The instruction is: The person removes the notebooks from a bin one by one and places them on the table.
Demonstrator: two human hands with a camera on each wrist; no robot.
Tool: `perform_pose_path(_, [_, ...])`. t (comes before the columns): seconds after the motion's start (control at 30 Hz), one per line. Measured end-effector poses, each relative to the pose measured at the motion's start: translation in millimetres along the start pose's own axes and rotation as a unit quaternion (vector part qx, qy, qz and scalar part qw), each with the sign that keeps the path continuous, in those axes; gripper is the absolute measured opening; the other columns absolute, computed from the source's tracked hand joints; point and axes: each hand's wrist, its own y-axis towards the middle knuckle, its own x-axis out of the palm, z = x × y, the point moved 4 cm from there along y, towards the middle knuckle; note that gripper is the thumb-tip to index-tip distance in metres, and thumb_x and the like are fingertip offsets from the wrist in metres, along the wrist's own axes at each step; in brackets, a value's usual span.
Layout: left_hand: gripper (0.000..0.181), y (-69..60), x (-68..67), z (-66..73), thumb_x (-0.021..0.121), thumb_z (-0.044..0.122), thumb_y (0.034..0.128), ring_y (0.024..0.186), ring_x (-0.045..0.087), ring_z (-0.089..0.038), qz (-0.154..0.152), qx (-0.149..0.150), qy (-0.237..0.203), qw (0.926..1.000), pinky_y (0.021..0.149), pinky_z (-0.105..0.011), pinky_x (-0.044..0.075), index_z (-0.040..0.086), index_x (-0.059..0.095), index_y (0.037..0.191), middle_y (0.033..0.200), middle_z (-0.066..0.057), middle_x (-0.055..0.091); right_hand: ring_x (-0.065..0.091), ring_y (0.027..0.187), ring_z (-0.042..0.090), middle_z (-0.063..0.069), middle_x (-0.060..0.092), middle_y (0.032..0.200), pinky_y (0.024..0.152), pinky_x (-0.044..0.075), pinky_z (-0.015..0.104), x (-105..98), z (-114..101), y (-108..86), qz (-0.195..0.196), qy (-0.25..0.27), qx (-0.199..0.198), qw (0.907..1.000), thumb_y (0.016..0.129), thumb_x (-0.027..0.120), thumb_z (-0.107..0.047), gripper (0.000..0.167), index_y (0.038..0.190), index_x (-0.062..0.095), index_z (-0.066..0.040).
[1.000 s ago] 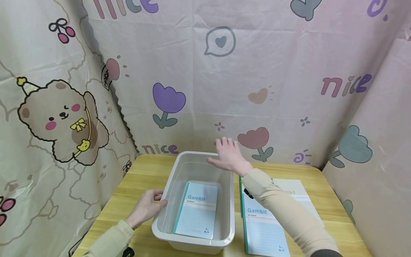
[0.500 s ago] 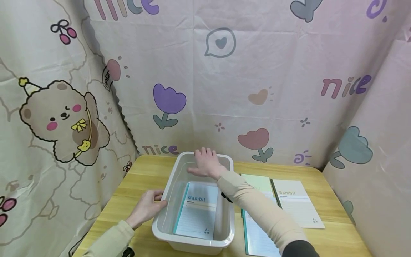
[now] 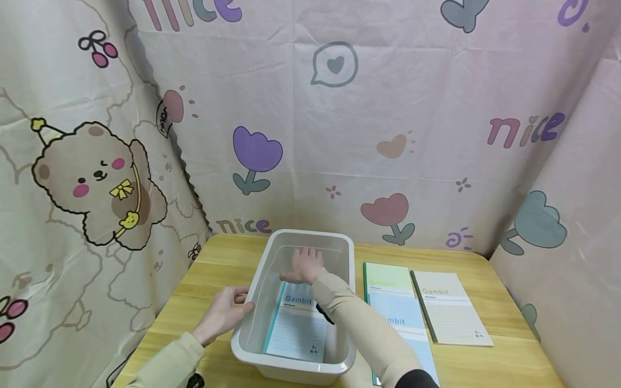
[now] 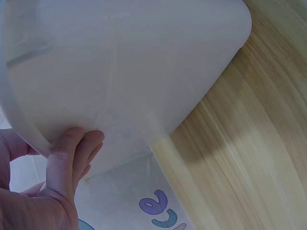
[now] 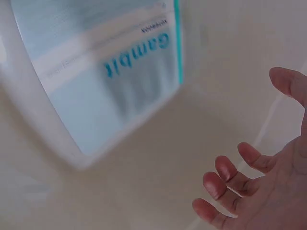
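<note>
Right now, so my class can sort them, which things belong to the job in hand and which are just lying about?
In the job:
Pale bin, rim held by the left hand
Blue notebook inside it, near the right hand

Apparently just lying about:
Green notebook
Second blue notebook, overlapping the green one
Beige notebook

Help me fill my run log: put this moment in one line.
left hand: grips tub | right hand: over tub interior, holding nothing | blue notebook: inside tub

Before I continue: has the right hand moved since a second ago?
Yes: against the tub in the head view, the right hand moved leftward and down.
</note>
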Motion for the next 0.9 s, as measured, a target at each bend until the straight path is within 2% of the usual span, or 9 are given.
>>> perform_pose_path(0.3, [0.043, -0.1, -0.4, -1.2, 0.062, -0.002, 0.0886, 0.092, 0.075, -0.040, 0.004, -0.008, -0.001, 1.0000, 0.070, -0.043, 0.067, -0.016, 0.057, 0.129, 0.117, -0.036, 0.068, 0.055, 0.116, 0.029, 0.014, 0.061, 0.123, 0.102, 0.049, 0.043, 37.7, 2.1, 6.6, -0.003, 0.008, 0.027, 0.9996, 0.078, 0.071, -0.066, 0.074, 0.122, 0.058, -0.008])
perform_pose_path(0.5, [0.043, -0.5, -0.8, -0.1, 0.062, -0.002, 0.0887, 0.092, 0.075, -0.040, 0.005, -0.004, -0.005, 1.0000, 0.071, -0.043, 0.067, -0.017, 0.057, 0.128, 0.116, -0.036, 0.068, 0.055, 0.113, 0.029, 0.014, 0.060, 0.120, 0.101, 0.050, 0.044, 48.5, 5.5, 14.4, 0.010, 0.004, 0.033, 0.9994, 0.076, 0.073, -0.067, 0.075, 0.120, 0.058, -0.008])
perform_pose_path(0.63, [0.042, -0.2, -0.5, -0.8, 0.062, -0.002, 0.0887, 0.092, 0.075, -0.039, 0.002, -0.004, -0.005, 1.0000, 0.071, -0.042, 0.067, -0.017, 0.057, 0.128, 0.116, -0.036, 0.068, 0.054, 0.118, 0.030, 0.016, 0.059, 0.126, 0.104, 0.049, 0.046, 57.7, 6.1, 15.8, 0.002, 0.008, 0.037, 0.9993, 0.075, 0.073, -0.069, 0.080, 0.123, 0.056, -0.007])
perform_pose_path(0.9, [0.041, -0.3, 0.2, -0.1, 0.062, -0.002, 0.0890, 0.093, 0.075, -0.040, 0.000, -0.006, -0.006, 1.0000, 0.071, -0.043, 0.067, -0.016, 0.058, 0.128, 0.117, -0.036, 0.068, 0.054, 0.117, 0.031, 0.015, 0.059, 0.125, 0.105, 0.049, 0.047, 68.7, 3.8, 10.1, -0.010, 0.020, 0.055, 0.9982, 0.071, 0.078, -0.068, 0.082, 0.123, 0.057, -0.008])
